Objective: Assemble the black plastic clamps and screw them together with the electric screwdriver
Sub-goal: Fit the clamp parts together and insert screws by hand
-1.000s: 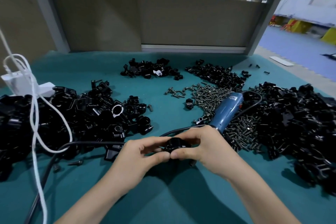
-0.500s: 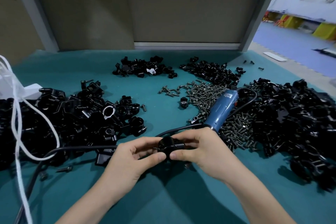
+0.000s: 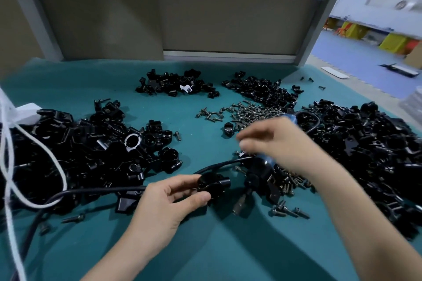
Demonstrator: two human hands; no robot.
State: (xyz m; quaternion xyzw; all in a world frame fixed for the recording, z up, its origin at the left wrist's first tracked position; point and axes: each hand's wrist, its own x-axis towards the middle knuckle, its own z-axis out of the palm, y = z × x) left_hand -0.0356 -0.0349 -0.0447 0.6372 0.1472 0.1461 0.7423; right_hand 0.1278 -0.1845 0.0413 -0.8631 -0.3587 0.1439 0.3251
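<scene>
My left hand (image 3: 169,207) pinches a black plastic clamp (image 3: 212,186) between thumb and fingers, just above the teal table. My right hand (image 3: 276,143) is blurred and hovers over the near edge of the screw pile (image 3: 251,112), fingers stretched left and holding nothing that I can see. The blue electric screwdriver (image 3: 258,172) lies under that hand, its black nose and bit pointing toward me, right of the clamp. Most of its blue body is hidden by the hand.
Heaps of black clamp parts lie at the left (image 3: 91,150), right (image 3: 365,143) and back (image 3: 175,86). The screwdriver's black cord (image 3: 91,190) runs left across the cloth. A white cable (image 3: 34,143) loops over the left heap. Loose screws (image 3: 287,211) lie nearby.
My right hand has let go of the clamp and moved up and right over the screwdriver and screws. My left hand keeps the clamp alone.
</scene>
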